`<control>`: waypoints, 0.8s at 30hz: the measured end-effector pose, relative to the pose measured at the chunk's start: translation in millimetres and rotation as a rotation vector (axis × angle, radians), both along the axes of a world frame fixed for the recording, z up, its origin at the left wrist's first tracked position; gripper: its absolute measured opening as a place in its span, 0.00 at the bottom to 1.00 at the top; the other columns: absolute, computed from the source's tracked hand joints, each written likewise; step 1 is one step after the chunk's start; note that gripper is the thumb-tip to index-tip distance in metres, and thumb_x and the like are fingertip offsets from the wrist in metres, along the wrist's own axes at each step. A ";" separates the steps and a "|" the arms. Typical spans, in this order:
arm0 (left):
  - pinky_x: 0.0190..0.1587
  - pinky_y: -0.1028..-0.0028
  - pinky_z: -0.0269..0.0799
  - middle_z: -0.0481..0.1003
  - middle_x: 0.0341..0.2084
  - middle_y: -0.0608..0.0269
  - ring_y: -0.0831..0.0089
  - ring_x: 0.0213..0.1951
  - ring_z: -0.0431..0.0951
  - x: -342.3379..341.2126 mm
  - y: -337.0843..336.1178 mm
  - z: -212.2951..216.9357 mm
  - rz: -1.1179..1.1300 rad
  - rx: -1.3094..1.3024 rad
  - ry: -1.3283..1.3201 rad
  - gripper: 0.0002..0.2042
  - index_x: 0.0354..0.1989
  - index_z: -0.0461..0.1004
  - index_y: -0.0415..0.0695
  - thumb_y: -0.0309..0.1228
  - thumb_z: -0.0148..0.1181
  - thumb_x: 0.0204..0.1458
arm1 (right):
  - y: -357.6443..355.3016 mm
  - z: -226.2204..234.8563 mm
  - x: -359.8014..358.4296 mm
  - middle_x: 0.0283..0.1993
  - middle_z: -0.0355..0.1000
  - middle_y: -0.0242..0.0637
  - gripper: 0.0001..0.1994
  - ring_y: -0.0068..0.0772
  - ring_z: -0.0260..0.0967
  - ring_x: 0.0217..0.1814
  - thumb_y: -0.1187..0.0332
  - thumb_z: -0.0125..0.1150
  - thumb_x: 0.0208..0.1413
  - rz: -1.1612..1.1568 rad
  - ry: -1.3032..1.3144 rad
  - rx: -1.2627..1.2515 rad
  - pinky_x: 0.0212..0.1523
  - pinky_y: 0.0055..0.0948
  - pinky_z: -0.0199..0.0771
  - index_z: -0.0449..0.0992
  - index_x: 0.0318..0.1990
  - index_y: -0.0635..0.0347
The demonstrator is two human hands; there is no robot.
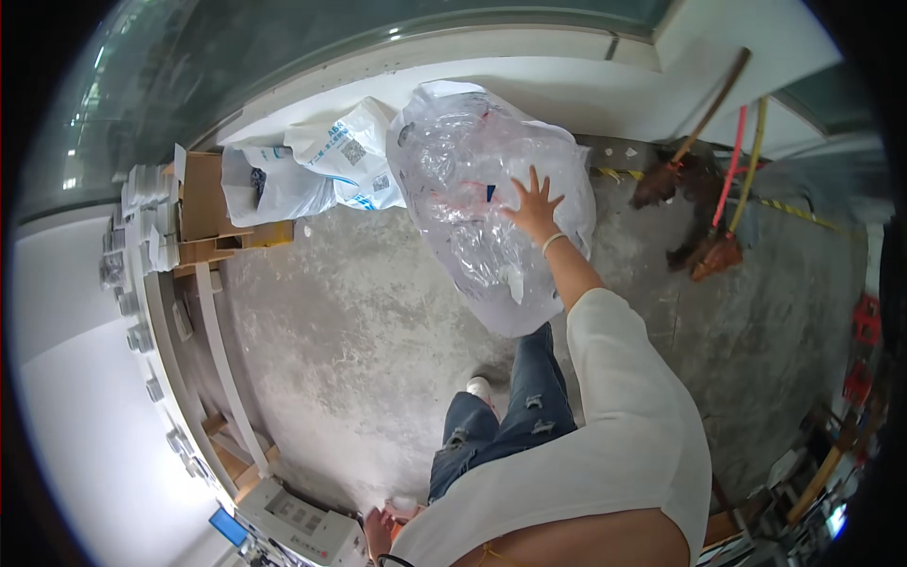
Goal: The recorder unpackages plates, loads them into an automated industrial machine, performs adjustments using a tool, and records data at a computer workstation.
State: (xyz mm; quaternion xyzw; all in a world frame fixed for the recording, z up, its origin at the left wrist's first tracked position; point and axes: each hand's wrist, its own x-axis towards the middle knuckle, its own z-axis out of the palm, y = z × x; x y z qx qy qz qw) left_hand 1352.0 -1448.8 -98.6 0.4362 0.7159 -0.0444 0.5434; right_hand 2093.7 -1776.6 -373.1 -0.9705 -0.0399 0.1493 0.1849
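Note:
A large, bulging clear plastic bag [482, 255] stands against the wall in front of me, stuffed with crumpled clear film and a few reddish scraps. My right hand [536, 210] is stretched over its upper right part with fingers spread, holding nothing; whether the palm presses on the film I cannot tell. Low in the view, by my hip, my left hand [380, 529] has its fingers curled. Beside those fingers shows a small pale object [404, 506], too indistinct to name.
White printed sacks [345, 151] lean left of the bag, beside a cardboard box [200, 200]. Brooms with a brown handle [713, 104] and pink handle [730, 170] rest at the right wall. A white machine [298, 524] stands lower left, near a long white worktable [104, 378].

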 end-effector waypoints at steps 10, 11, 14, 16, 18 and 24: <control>0.31 0.76 0.70 0.74 0.35 0.59 0.72 0.33 0.74 106.9 -125.4 -69.2 -0.036 -0.210 0.081 0.16 0.52 0.64 0.43 0.30 0.49 0.55 | -5.0 -217.4 30.2 0.72 0.30 0.27 0.25 0.51 0.36 0.71 0.59 0.47 0.57 0.202 0.274 -0.424 0.51 0.82 0.44 0.55 0.62 0.23; 0.30 0.76 0.70 0.74 0.35 0.59 0.73 0.32 0.74 99.1 -124.7 -51.1 -0.003 -0.215 0.106 0.17 0.53 0.64 0.43 0.30 0.50 0.55 | -3.2 -224.4 42.5 0.72 0.31 0.25 0.23 0.49 0.37 0.71 0.62 0.43 0.59 0.220 0.253 -0.460 0.50 0.82 0.46 0.55 0.62 0.24; 0.29 0.78 0.70 0.74 0.35 0.60 0.74 0.30 0.74 101.1 -118.9 -30.7 0.033 -0.294 0.153 0.18 0.55 0.64 0.44 0.31 0.51 0.55 | -31.9 -240.5 88.6 0.72 0.30 0.29 0.28 0.53 0.36 0.71 0.60 0.54 0.53 0.125 0.206 -0.561 0.49 0.81 0.48 0.57 0.62 0.25; 0.24 0.83 0.65 0.73 0.33 0.66 0.79 0.25 0.71 105.1 -122.4 -26.7 -0.057 -0.320 0.071 0.19 0.55 0.65 0.46 0.33 0.53 0.54 | -11.5 -207.9 110.7 0.73 0.28 0.30 0.33 0.56 0.34 0.71 0.58 0.61 0.47 0.170 0.382 -0.435 0.49 0.81 0.48 0.56 0.62 0.25; 0.27 0.79 0.68 0.72 0.27 0.64 0.74 0.28 0.73 115.2 -108.3 -32.8 -0.083 -0.092 0.130 0.10 0.47 0.70 0.42 0.25 0.50 0.56 | 14.4 -145.2 121.2 0.73 0.26 0.31 0.38 0.60 0.32 0.71 0.57 0.67 0.41 0.213 0.534 -0.312 0.50 0.81 0.49 0.55 0.62 0.26; 0.39 0.75 0.68 0.75 0.29 0.60 0.71 0.32 0.73 490.6 -157.1 97.5 -0.896 0.330 -0.599 0.06 0.37 0.74 0.40 0.24 0.52 0.53 | -23.6 13.9 70.4 0.69 0.43 0.38 0.30 0.64 0.36 0.69 0.55 0.71 0.37 0.400 0.113 -0.033 0.52 0.79 0.47 0.69 0.54 0.34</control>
